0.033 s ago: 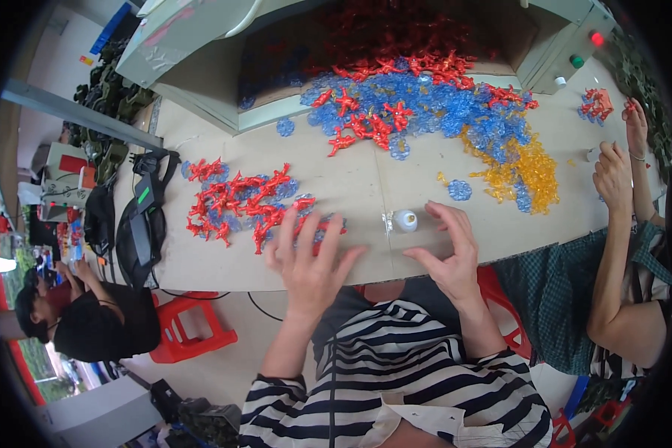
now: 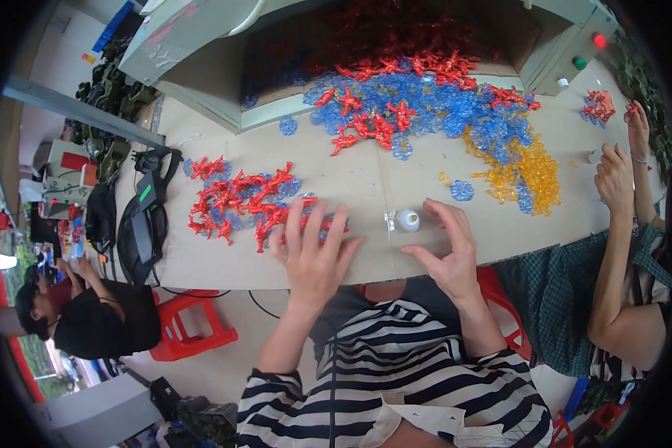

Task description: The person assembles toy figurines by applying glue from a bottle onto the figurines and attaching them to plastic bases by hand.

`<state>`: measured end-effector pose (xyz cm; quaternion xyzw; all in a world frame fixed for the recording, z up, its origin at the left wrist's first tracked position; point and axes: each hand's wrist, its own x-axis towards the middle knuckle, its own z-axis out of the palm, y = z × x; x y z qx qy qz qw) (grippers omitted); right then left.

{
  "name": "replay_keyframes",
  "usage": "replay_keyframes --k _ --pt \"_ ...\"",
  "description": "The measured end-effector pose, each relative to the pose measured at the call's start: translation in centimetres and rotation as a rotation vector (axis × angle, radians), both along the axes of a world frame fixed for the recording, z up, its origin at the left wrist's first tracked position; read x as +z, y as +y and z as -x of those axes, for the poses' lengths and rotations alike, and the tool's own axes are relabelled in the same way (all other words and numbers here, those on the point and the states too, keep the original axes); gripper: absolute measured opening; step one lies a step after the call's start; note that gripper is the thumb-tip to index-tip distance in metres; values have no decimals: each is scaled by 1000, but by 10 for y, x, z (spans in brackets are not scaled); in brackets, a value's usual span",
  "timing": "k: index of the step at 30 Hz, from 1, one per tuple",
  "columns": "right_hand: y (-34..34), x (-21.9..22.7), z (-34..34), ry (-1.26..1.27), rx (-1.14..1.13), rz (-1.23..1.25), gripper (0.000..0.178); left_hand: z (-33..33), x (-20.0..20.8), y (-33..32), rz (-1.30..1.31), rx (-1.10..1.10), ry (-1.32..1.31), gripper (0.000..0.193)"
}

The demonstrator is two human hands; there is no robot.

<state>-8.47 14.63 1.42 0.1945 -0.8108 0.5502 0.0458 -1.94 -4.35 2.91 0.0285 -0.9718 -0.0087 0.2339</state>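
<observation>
My left hand (image 2: 312, 252) hovers palm down with its fingers spread, at the right edge of a group of red plastic figures (image 2: 239, 193) on clear blue discs. Some figures are partly hidden behind its fingers. Across a gap, my right hand (image 2: 452, 254) is open, thumb and fingers apart, with nothing between them. Just left of its fingertips stands a small white bottle (image 2: 408, 221) with a narrow tip, seen from above. Whether the left fingertips touch any figure I cannot tell.
A large pile of blue discs (image 2: 433, 104) with red figures spills from an open-fronted metal box (image 2: 194, 101). Small yellow pieces (image 2: 537, 179) lie at its right. A black bag (image 2: 140, 224) lies at left. Co-workers sit on both sides; one hand (image 2: 614, 179) is at far right.
My left hand has shifted very slightly to the right. My right hand, the bottle and the piles stay practically where they were.
</observation>
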Motion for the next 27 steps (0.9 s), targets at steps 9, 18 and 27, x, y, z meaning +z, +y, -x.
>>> replay_keyframes --k 9,18,27 --pt "-3 -9 6 45 71 -97 37 34 -23 -79 176 -10 100 19" --pt "-1 -14 8 60 73 -101 37 58 7 -91 106 62 64 43" --pt "-1 -11 9 53 89 -76 35 148 -14 -85 71 145 -214 24"
